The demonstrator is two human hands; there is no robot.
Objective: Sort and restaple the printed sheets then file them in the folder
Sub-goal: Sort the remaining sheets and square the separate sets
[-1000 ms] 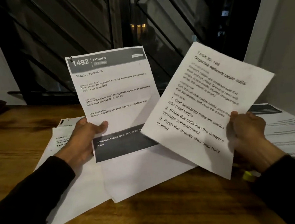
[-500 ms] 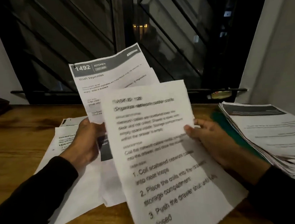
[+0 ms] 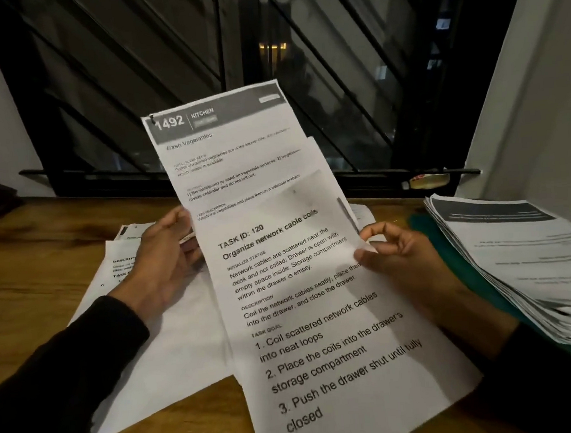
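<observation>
Fingers of the left hand [image 3: 164, 256] curl round the left edge of the kitchen sheets [image 3: 231, 152], thumb on the front, holding them tilted up off the tabletop [image 3: 18, 271]. A staple [image 3: 152, 118] shows at their top left corner. At least one more page edge peeks out behind them on the right; how many are bound together is hard to tell.

Thumb and forefinger of the right hand [image 3: 400, 258] pinch the right edge of the cable sheet [image 3: 319, 316], the other fingers loosely curled behind. This sheet lies in front of the kitchen sheets, covering their lower part, and its bottom end reaches down toward the camera.

Under the left hand, loose sheets [image 3: 157, 346] lie flat on the wooden tabletop, overlapping one another, some with print showing at their upper left.

To the right, a thick stack [image 3: 519, 259] of printed pages rests on a green folder [image 3: 458, 254], whose edge shows along the stack's left side.

Behind the tabletop stands a dark window [image 3: 299, 61] with slanted bars.
</observation>
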